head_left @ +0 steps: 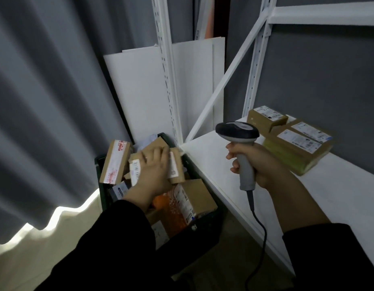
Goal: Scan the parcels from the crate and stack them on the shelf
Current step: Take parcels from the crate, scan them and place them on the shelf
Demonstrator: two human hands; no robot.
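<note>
Left hand (153, 171) is down in the dark crate (98, 164), fingers laid fairly straight across a small brown parcel (177, 172) on top of the pile. The blur hides the thumb, so I cannot tell whether it actually grips the box. Beside it, a parcel with red-printed tape (115, 162) leans on the crate's left edge, and an orange-printed box (174, 208) lies nearer the camera. Right hand (260, 164) is wrapped firmly round the grey handle of the scanner (237, 133), held above the white shelf (213, 169), its black cable (260, 225) trailing down. On the shelf, by the grey wall, sits a small labelled box (266, 117) beside two larger stacked parcels (297, 147).
</note>
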